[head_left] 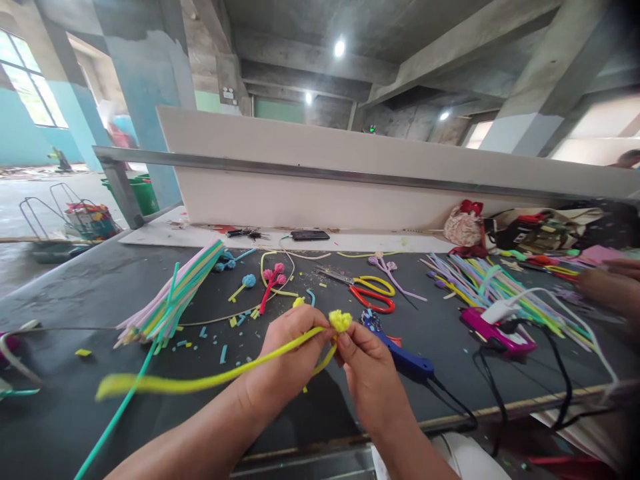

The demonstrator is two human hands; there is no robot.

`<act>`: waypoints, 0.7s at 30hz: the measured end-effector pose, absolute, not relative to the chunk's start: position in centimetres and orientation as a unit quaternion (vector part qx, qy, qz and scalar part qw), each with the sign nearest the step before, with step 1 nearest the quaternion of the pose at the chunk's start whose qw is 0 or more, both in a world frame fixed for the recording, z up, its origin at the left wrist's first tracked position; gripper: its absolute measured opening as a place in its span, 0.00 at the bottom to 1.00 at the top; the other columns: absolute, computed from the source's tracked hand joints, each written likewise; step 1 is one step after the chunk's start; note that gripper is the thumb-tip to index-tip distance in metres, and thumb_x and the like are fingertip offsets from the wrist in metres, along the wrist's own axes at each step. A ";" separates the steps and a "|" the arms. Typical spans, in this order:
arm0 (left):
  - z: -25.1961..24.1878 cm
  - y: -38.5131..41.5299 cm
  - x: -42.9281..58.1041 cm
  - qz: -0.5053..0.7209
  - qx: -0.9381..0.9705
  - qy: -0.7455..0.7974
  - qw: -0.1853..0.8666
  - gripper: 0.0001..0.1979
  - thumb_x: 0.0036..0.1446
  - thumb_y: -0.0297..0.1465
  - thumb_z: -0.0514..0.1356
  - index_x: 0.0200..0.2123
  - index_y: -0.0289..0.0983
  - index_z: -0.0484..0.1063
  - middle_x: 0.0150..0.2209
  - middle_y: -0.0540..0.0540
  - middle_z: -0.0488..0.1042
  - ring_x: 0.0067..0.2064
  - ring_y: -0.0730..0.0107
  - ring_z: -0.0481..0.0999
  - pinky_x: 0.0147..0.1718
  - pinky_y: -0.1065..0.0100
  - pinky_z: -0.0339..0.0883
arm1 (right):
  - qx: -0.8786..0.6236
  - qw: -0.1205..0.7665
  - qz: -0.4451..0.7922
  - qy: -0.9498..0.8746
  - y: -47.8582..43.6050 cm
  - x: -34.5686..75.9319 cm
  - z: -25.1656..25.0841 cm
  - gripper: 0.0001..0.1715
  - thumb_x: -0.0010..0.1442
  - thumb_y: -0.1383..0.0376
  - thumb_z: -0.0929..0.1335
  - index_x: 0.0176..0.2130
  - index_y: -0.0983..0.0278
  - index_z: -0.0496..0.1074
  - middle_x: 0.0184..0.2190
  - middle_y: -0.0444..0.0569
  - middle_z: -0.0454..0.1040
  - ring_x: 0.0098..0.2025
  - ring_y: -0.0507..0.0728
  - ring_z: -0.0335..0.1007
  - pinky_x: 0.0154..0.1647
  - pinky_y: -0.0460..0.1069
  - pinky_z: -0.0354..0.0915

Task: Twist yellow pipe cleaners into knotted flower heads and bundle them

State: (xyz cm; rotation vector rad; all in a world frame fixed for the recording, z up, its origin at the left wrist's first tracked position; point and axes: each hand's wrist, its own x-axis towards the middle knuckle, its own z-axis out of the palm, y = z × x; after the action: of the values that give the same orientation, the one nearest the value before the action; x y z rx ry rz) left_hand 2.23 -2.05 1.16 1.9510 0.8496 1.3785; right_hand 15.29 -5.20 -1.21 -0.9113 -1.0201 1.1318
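My left hand (295,343) and my right hand (367,360) meet over the front of the dark table, both closed on one yellow pipe cleaner (220,379). Its bunched, flower-like head (341,321) sticks up between my fingertips. The long tail runs out to the left past my left wrist, and a short loop hangs below. Close behind my right hand lies a blue glue gun (407,357) with a black cord. Scissors (375,290) with red and yellow handles lie beyond it. Finished pieces in pink (273,280), blue (249,281) and lilac (384,267) rest further back.
A bundle of pastel pipe cleaners (175,293) stands at left; another pile (500,287) lies at right near a magenta power strip (497,331) with cables. A phone (310,235) lies by the white partition (310,197). Another person's hand (610,290) reaches in at far right.
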 end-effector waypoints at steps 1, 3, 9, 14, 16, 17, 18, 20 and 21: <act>1.2 -2.1 2.4 0.517 0.704 0.343 0.347 0.05 0.52 0.26 0.59 0.24 0.37 0.68 0.23 0.52 0.70 0.27 0.75 0.68 0.27 0.74 0.62 | -0.387 0.632 0.509 -0.437 -5.2 15.1 -1.2 0.11 0.52 0.59 0.71 0.24 0.62 0.70 0.21 0.41 0.63 0.25 0.51 0.53 0.27 0.47 0.52; 1.1 -2.1 2.9 0.507 0.640 0.357 0.453 0.05 0.50 0.28 0.59 0.23 0.36 0.68 0.20 0.54 0.67 0.24 0.76 0.66 0.23 0.75 0.60 | -0.366 0.636 0.541 -0.411 -5.3 14.8 -0.9 0.11 0.50 0.58 0.72 0.24 0.62 0.71 0.21 0.42 0.64 0.25 0.52 0.55 0.28 0.47 0.53; 0.7 -1.5 3.4 0.482 0.571 0.283 0.601 0.05 0.49 0.30 0.61 0.29 0.34 0.72 0.28 0.49 0.72 0.30 0.74 0.70 0.30 0.73 0.65 | -0.370 0.657 0.530 -0.387 -4.6 15.0 -1.2 0.08 0.48 0.61 0.73 0.25 0.61 0.73 0.21 0.40 0.66 0.25 0.51 0.57 0.29 0.47 0.55; 0.8 -1.2 2.9 0.466 0.576 0.297 0.603 0.05 0.51 0.32 0.59 0.28 0.35 0.70 0.20 0.54 0.65 0.21 0.77 0.64 0.18 0.74 0.58 | -0.437 0.576 0.520 -0.455 -4.2 16.5 -1.0 0.10 0.51 0.60 0.72 0.26 0.64 0.72 0.21 0.41 0.67 0.25 0.50 0.58 0.28 0.46 0.55; 1.0 -1.0 2.6 0.465 0.612 0.319 0.555 0.04 0.52 0.30 0.58 0.29 0.36 0.70 0.19 0.54 0.64 0.21 0.76 0.64 0.19 0.74 0.57 | -0.442 0.532 0.554 -0.463 -4.2 17.3 0.0 0.10 0.48 0.62 0.74 0.29 0.65 0.72 0.24 0.42 0.70 0.25 0.50 0.60 0.28 0.46 0.57; 1.2 -0.9 2.4 0.467 0.645 0.325 0.510 0.04 0.52 0.29 0.58 0.28 0.36 0.71 0.20 0.53 0.65 0.23 0.75 0.65 0.21 0.74 0.59 | -0.437 0.525 0.572 -0.454 -4.3 17.7 0.5 0.12 0.47 0.62 0.74 0.33 0.64 0.72 0.26 0.42 0.70 0.25 0.49 0.61 0.28 0.46 0.58; 1.3 -0.8 2.2 0.469 0.685 0.322 0.455 0.04 0.52 0.27 0.58 0.27 0.36 0.71 0.22 0.52 0.67 0.25 0.74 0.67 0.25 0.73 0.61 | -0.431 0.527 0.589 -0.436 -4.4 18.0 1.0 0.14 0.49 0.60 0.73 0.36 0.62 0.70 0.27 0.42 0.71 0.24 0.49 0.62 0.27 0.46 0.59; 1.5 -0.6 1.8 0.460 0.764 0.292 0.345 0.06 0.53 0.25 0.56 0.25 0.35 0.71 0.27 0.48 0.70 0.31 0.71 0.69 0.32 0.71 0.63 | -0.419 0.524 0.611 -0.420 -4.7 18.4 1.8 0.16 0.53 0.54 0.69 0.37 0.62 0.68 0.25 0.42 0.71 0.22 0.50 0.63 0.24 0.46 0.60; 1.6 -0.5 1.6 0.444 0.797 0.274 0.305 0.08 0.55 0.24 0.55 0.25 0.35 0.71 0.28 0.47 0.71 0.33 0.70 0.70 0.34 0.70 0.63 | -0.420 0.513 0.615 -0.427 -4.9 18.4 2.0 0.18 0.54 0.51 0.67 0.35 0.63 0.67 0.24 0.43 0.70 0.21 0.51 0.64 0.23 0.46 0.60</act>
State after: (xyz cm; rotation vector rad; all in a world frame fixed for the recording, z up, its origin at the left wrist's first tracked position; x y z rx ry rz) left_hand 1.61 -0.54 1.56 2.1095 0.7250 1.1763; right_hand 18.39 -4.89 2.04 -1.0098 -1.0264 1.4796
